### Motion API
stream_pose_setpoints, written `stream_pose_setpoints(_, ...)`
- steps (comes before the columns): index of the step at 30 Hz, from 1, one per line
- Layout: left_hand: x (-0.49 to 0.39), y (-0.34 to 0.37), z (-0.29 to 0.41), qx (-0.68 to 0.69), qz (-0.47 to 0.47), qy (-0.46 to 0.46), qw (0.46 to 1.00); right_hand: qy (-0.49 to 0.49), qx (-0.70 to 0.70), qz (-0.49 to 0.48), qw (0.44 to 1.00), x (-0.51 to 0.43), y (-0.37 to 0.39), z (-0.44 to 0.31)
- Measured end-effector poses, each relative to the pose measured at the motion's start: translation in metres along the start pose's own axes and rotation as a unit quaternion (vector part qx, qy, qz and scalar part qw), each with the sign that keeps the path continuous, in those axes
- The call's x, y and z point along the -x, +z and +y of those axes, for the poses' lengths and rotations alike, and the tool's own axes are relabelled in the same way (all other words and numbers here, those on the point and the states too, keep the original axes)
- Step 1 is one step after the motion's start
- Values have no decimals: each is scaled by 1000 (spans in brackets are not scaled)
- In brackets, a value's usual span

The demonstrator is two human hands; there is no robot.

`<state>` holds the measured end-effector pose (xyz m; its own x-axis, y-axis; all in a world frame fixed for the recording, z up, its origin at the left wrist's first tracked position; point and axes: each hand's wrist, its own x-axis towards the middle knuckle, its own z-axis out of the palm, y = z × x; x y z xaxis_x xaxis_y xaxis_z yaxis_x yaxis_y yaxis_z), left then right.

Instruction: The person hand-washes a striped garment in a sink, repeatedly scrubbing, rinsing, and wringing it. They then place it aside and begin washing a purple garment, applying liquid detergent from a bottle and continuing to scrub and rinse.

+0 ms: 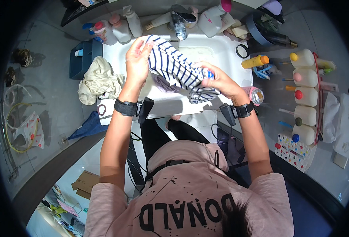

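A white garment with dark blue stripes is stretched between my two hands above the white sink basin. My left hand pinches its upper left end between thumb and fingers. At its lower right part, my right hand grips the cloth, beside a small blue and red patch. Below my right hand a bunched end of the garment hangs over the sink's front. Under the stripes, a purple-grey cloth lies in the basin, partly hidden. Soapy-looking water shows near the drain side.
A metal faucet stands at the back, among pump bottles and a white spray bottle. A crumpled cream cloth rests on the left rim. On the right are a yellow tube and a pink container.
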<state>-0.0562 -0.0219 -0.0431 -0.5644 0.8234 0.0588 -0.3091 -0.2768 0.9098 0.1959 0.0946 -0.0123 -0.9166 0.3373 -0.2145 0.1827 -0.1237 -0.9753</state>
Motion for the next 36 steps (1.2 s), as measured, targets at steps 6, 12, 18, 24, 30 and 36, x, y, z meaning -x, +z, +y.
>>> stream_pose_setpoints(6,9,8,-1,-56,-82,-69,993,78,-204,48,975,-2,6,9)
stream_pose_setpoints(12,44,10,-43,-82,-281,-144,945,53,-344,46,936,-4,7,18)
stream_pose_setpoints(18,57,11,-63,-41,-260,-239,935,54,-332,103,936,-5,2,37)
stream_pose_setpoints(24,49,5,-71,168,-84,-316,930,54,-110,178,976,-7,4,54)
stream_pose_setpoints(30,35,28,-96,-62,-1,-154,986,117,-43,153,980,-5,28,63)
stream_pose_setpoints(36,63,74,-87,-402,-79,103,906,100,-372,254,887,-49,39,91)
